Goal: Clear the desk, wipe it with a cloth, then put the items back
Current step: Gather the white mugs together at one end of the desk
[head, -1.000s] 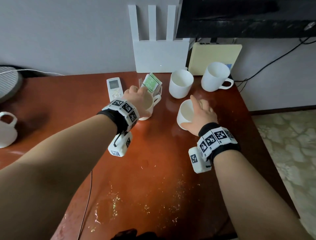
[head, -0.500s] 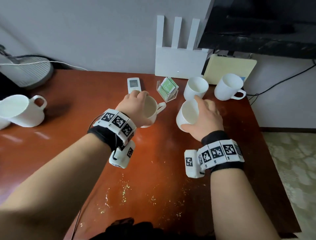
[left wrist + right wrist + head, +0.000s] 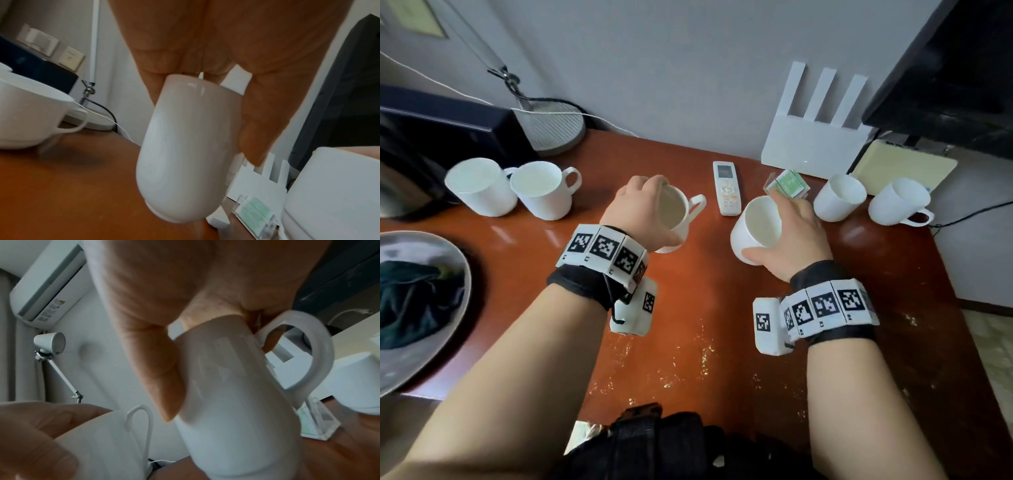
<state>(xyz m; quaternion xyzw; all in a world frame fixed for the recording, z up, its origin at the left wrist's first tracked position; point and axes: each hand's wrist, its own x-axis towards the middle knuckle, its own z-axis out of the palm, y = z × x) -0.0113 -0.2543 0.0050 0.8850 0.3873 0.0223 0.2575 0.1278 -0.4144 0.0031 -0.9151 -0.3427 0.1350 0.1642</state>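
My left hand (image 3: 654, 209) grips a white mug (image 3: 681, 212) by its rim from above, just left of the remote; the left wrist view shows that mug (image 3: 185, 154) tilted and off the red-brown desk (image 3: 705, 325). My right hand (image 3: 780, 226) holds a second white mug (image 3: 753, 226) by the rim, thumb outside, tilted towards me. In the right wrist view this mug (image 3: 232, 402) has its handle on the right. A dark cloth (image 3: 414, 301) lies in a grey bowl (image 3: 431, 359) at the far left.
Two white mugs (image 3: 482, 188) (image 3: 541, 192) stand at the back left and two more (image 3: 839, 197) (image 3: 897, 202) at the back right. A white remote (image 3: 727, 188), a clear card stand (image 3: 789, 183) and a router (image 3: 815, 147) sit by the wall. A lamp base (image 3: 554, 126) stands behind.
Both hands have carried their mugs leftwards over the desk; the left mug has gone from beside the card stand to left of the remote. My view has swung left.
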